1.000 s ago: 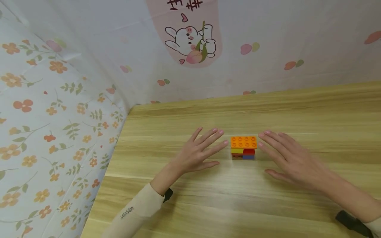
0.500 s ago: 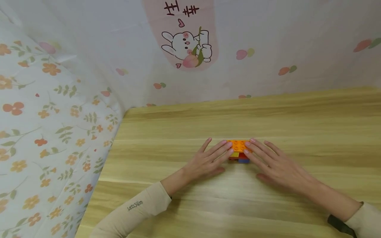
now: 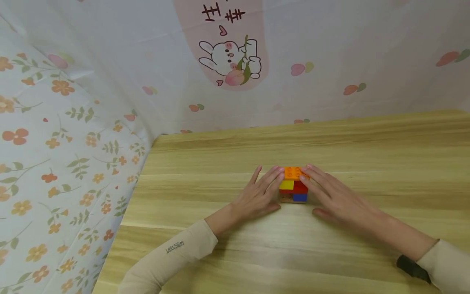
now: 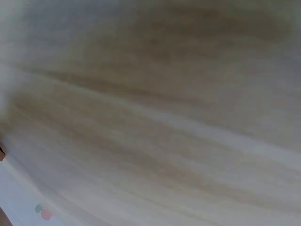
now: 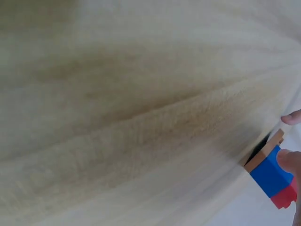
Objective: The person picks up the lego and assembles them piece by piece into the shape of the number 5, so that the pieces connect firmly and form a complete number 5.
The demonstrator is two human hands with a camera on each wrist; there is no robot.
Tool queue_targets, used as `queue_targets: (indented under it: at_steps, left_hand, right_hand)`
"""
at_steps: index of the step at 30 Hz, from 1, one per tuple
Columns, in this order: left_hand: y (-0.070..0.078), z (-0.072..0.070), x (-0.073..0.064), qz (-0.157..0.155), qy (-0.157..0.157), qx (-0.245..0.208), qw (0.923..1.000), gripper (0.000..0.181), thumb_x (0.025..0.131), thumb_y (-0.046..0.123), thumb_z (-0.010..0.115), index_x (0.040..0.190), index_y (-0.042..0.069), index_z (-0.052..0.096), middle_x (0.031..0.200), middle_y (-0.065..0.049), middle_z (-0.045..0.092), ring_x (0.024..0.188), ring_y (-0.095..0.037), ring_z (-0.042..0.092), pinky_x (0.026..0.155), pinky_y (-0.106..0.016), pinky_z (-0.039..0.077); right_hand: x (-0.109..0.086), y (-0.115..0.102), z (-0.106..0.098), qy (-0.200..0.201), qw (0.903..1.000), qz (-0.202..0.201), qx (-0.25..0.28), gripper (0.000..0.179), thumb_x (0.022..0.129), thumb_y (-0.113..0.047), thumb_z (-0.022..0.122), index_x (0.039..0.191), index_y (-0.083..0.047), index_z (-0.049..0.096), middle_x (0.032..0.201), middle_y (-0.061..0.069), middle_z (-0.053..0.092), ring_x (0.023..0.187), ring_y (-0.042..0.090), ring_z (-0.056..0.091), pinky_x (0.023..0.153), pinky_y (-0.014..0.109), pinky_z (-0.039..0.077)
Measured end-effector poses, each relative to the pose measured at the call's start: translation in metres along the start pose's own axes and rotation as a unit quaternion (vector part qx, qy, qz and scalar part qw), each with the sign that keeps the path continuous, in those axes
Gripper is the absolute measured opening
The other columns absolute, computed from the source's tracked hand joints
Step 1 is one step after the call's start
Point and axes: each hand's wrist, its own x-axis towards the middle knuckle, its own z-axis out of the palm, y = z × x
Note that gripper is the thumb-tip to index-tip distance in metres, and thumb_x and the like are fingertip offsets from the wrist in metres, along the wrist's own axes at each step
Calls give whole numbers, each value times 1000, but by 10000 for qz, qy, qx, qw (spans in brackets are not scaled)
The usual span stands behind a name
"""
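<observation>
A small stack of toy building bricks [image 3: 300,188] is between my two hands in the head view. An orange studded brick [image 3: 292,173] tops it. Below are a yellow brick [image 3: 287,185], red pieces, a blue brick [image 3: 300,198] and a brown brick [image 3: 286,198]. My left hand [image 3: 257,196] holds the left end, fingertips on the orange brick. From the right, my right hand [image 3: 338,200] grips the other end. In the right wrist view a thumb [image 5: 290,161] presses the blue side, and the stack looks tilted with a dark underside. Left fingertip contact below is hidden.
The stack is over a wood-grain table [image 3: 205,159]. A white printed cloth [image 3: 312,36] with a rabbit drawing hangs behind the table's far edge. Flowered cloth [image 3: 84,179] borders the left side. The left wrist view is mostly blurred tabletop.
Both hands closed in from either side and took hold of the brick stack. Since half a second ago its front face shows more, and its top sits higher in the head view.
</observation>
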Motion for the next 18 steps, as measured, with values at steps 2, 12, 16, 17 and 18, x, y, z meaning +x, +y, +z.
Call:
queue_targets:
  at_steps: [2, 12, 16, 17, 18]
  left_hand:
    - [-2, 3, 2, -63, -24, -114, 9999, 125, 74, 50, 73, 144, 0, -18, 145, -17, 19, 137, -28, 19, 109, -52, 14]
    - [-14, 7, 10, -287, -413, -419, 9979, 122, 70, 52, 75, 143, -3, -6, 149, -20, 16, 140, -27, 8, 110, -49, 10]
    - [-19, 7, 12, -341, -674, -612, 9953, 119, 71, 52, 75, 143, -4, -1, 150, -19, 11, 140, -26, 2, 111, -48, 9]
    - [-20, 7, 13, -347, -721, -635, 9948, 119, 70, 52, 75, 143, -4, -1, 151, -19, 10, 140, -26, 1, 111, -48, 10]
    - [-21, 8, 13, -360, -765, -666, 9942, 120, 70, 53, 75, 143, -4, -1, 151, -19, 10, 140, -25, 0, 111, -47, 9]
  right_hand:
    - [1, 4, 1, 35, 10000, 6, 56, 66, 99, -43, 32, 139, 9, 31, 145, 27, 25, 133, 39, 23, 112, 32, 10]
    - [6, 18, 6, -83, 9997, 139, 193, 75, 95, -48, 33, 141, 11, 22, 147, 28, 18, 134, 40, 19, 112, 34, 8]
    - [7, 20, 7, -215, 9984, 423, 291, 82, 91, -53, 34, 143, 9, 18, 149, 25, 14, 136, 37, 17, 110, 25, 9]
    - [8, 20, 8, -228, 9980, 488, 338, 84, 90, -55, 34, 143, 8, 16, 150, 24, 13, 136, 36, 17, 109, 22, 10]
    - [8, 19, 8, -243, 9975, 549, 373, 86, 90, -56, 34, 143, 8, 15, 150, 24, 12, 136, 35, 17, 107, 19, 11]
